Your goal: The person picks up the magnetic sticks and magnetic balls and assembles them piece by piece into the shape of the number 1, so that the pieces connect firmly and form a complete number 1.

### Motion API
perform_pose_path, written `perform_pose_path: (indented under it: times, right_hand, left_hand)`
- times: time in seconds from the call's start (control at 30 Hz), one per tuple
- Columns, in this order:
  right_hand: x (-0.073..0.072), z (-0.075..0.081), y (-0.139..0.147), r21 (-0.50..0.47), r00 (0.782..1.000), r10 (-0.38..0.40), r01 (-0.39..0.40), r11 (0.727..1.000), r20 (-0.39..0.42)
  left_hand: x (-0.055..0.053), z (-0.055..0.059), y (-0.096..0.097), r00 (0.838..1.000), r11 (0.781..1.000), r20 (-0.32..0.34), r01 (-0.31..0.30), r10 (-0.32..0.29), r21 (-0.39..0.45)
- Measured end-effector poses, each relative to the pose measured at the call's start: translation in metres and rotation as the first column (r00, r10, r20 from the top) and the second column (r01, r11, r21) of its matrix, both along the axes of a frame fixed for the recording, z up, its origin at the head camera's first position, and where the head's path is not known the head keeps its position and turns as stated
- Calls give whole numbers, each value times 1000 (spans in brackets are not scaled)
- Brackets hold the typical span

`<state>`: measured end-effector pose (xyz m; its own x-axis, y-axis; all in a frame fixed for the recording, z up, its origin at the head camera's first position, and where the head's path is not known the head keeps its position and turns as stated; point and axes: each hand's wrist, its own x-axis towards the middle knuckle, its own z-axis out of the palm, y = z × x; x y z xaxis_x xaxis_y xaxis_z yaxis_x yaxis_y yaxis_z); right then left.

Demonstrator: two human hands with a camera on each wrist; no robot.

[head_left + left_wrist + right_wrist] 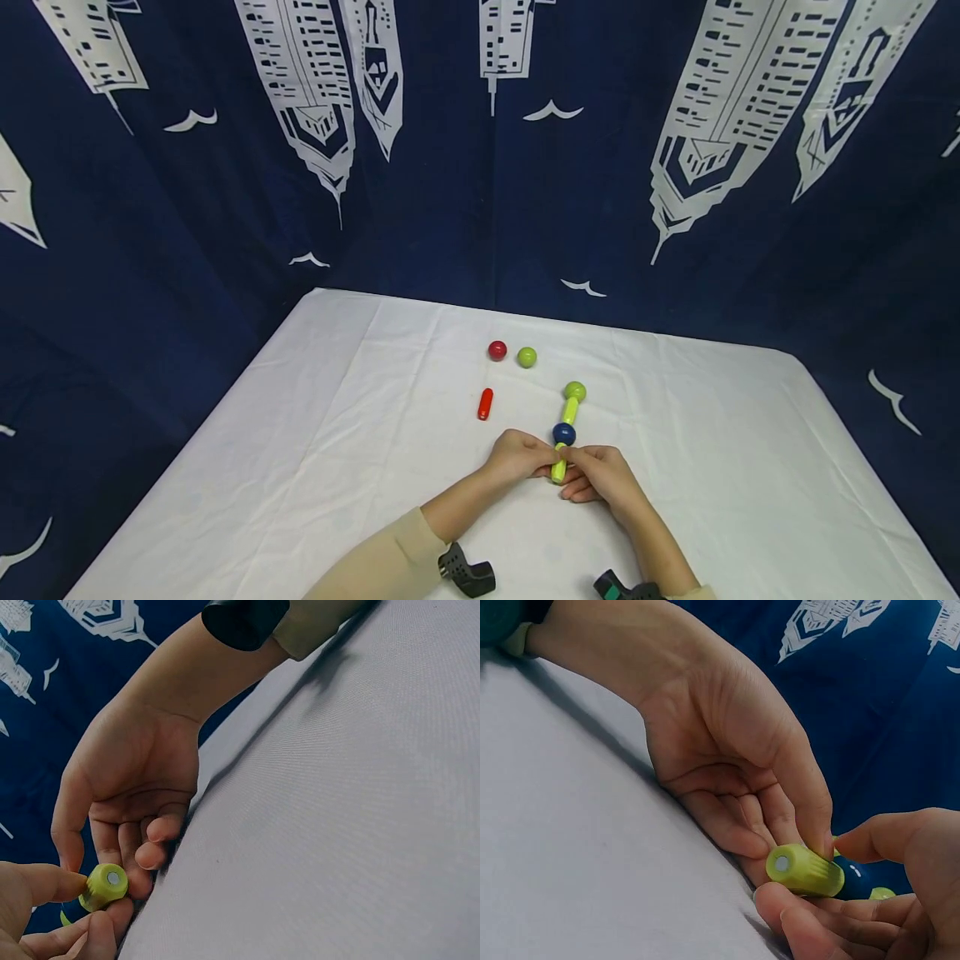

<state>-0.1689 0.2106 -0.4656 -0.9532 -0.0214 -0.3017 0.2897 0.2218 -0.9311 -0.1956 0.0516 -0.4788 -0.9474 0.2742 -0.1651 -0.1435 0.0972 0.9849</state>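
A short chain of magnetic building pieces lies between both hands in the head view. At its near end is a yellow-green magnetic rod (558,473), joined to a blue ball (564,434). Beyond that come a second yellow-green rod (571,411) and a green ball (575,392). The left hand (517,454) pinches the near rod just below the blue ball. From the other side, the right hand (603,475) grips the same rod between thumb and fingers. A silver disc (781,863) shows on the rod's free end in both wrist views. Fingers partly hide the rod.
Farther back on the white-clothed table (360,433) sit a red ball (497,351) and a loose green ball (527,357). Nearer the left hand lies a red rod (485,404). A dark blue curtain (450,208) with white building prints hangs behind the table's far edge.
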Motion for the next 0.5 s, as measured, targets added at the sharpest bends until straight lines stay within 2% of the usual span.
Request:
perform_pose_path:
  times: [0.23,0.5]
  right_hand:
    - [-2,-7,1,-45,999,40,-39,998,5]
    - [1,-5,-6,-10,999,-30,29,1000,-24]
  left_hand:
    - [2,2,-5,998,998,24,49,-50,43]
    - [1,1,-6,996,997,37,76,-78,33]
